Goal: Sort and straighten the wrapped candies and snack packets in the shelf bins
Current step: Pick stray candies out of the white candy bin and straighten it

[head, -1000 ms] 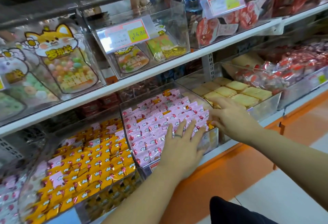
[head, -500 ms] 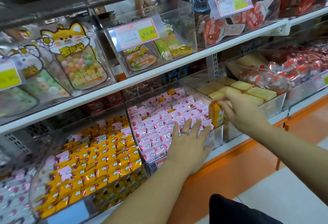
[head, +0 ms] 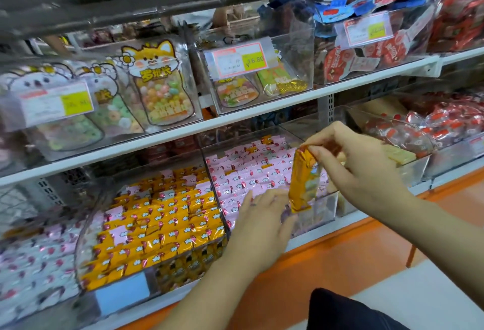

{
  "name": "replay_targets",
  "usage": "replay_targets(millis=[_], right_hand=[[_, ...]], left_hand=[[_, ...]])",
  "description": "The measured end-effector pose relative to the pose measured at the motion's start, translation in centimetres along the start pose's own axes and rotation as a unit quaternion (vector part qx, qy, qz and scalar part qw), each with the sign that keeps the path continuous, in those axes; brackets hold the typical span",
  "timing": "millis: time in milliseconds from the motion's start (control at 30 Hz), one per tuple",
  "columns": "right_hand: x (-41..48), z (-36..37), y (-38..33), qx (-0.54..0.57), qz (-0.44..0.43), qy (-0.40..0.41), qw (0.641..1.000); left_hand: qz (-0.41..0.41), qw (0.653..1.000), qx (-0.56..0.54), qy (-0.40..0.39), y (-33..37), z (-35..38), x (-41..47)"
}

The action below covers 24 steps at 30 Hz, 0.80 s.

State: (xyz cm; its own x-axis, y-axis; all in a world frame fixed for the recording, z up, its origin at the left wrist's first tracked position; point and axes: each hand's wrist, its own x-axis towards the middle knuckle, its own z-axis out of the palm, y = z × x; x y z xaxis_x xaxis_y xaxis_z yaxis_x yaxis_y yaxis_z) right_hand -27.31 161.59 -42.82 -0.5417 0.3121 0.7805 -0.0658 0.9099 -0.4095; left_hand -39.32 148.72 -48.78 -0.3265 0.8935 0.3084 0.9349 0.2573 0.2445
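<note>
Thumb and fingertips of the right hand [head: 358, 170] pinch the top end of an orange wrapped candy [head: 303, 180], which hangs nearly upright, a little tilted, over the front right corner of a clear bin [head: 318, 209] filled with pink wrapped candies [head: 251, 170]. The left hand [head: 262, 219] lies flat on the pink candies at the front of that bin, fingers straight and holding nothing, just left of the hanging candy's lower end; it is somewhat blurred. The next bin [head: 83, 246] to the left holds rows of orange candies [head: 162, 214] of the same look, with a few pink ones [head: 117, 233] mixed among them. To the right of the pink bin lie pale yellow packets [head: 398, 154], partly hidden behind the right hand, and beyond them red packets [head: 445, 120]. On the white shelf [head: 235, 120] above stand clear bins with cartoon-cat candy bags [head: 159, 86] and a price tag [head: 239, 60] reading 16.80.
</note>
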Motion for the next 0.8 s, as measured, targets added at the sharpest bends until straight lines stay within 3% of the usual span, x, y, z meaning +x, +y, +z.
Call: replay_targets(millis=[200, 367, 500, 667, 800], right_hand=[[0.4, 4.5, -3.6, 0.075, 0.009, -0.036, 0.997], [0.4, 9.1, -6.4, 0.132, 0.014, -0.049, 0.99], [0.4, 12.8, -8.3, 0.165, 0.047, -0.064, 0.983], [0.2, 16.6, -9.9, 0.19, 0.022, -0.145, 0.971], [0.6, 20.1, -10.2, 0.046, -0.099, -0.229, 0.967]], left_hand=[[-0.096, 0.976, -0.189, 0.048, -3.0, -3.2, -4.5], [-0.095, 0.965, -0.245, 0.015, -6.4, -5.7, -8.3], [-0.128, 0.949, -0.287, 0.033, -9.4, -7.0, -11.0], [-0.15, 0.962, -0.201, 0.106, -14.1, -8.2, -12.7], [-0.151, 0.972, -0.129, 0.124, -17.0, -9.3, -13.7]])
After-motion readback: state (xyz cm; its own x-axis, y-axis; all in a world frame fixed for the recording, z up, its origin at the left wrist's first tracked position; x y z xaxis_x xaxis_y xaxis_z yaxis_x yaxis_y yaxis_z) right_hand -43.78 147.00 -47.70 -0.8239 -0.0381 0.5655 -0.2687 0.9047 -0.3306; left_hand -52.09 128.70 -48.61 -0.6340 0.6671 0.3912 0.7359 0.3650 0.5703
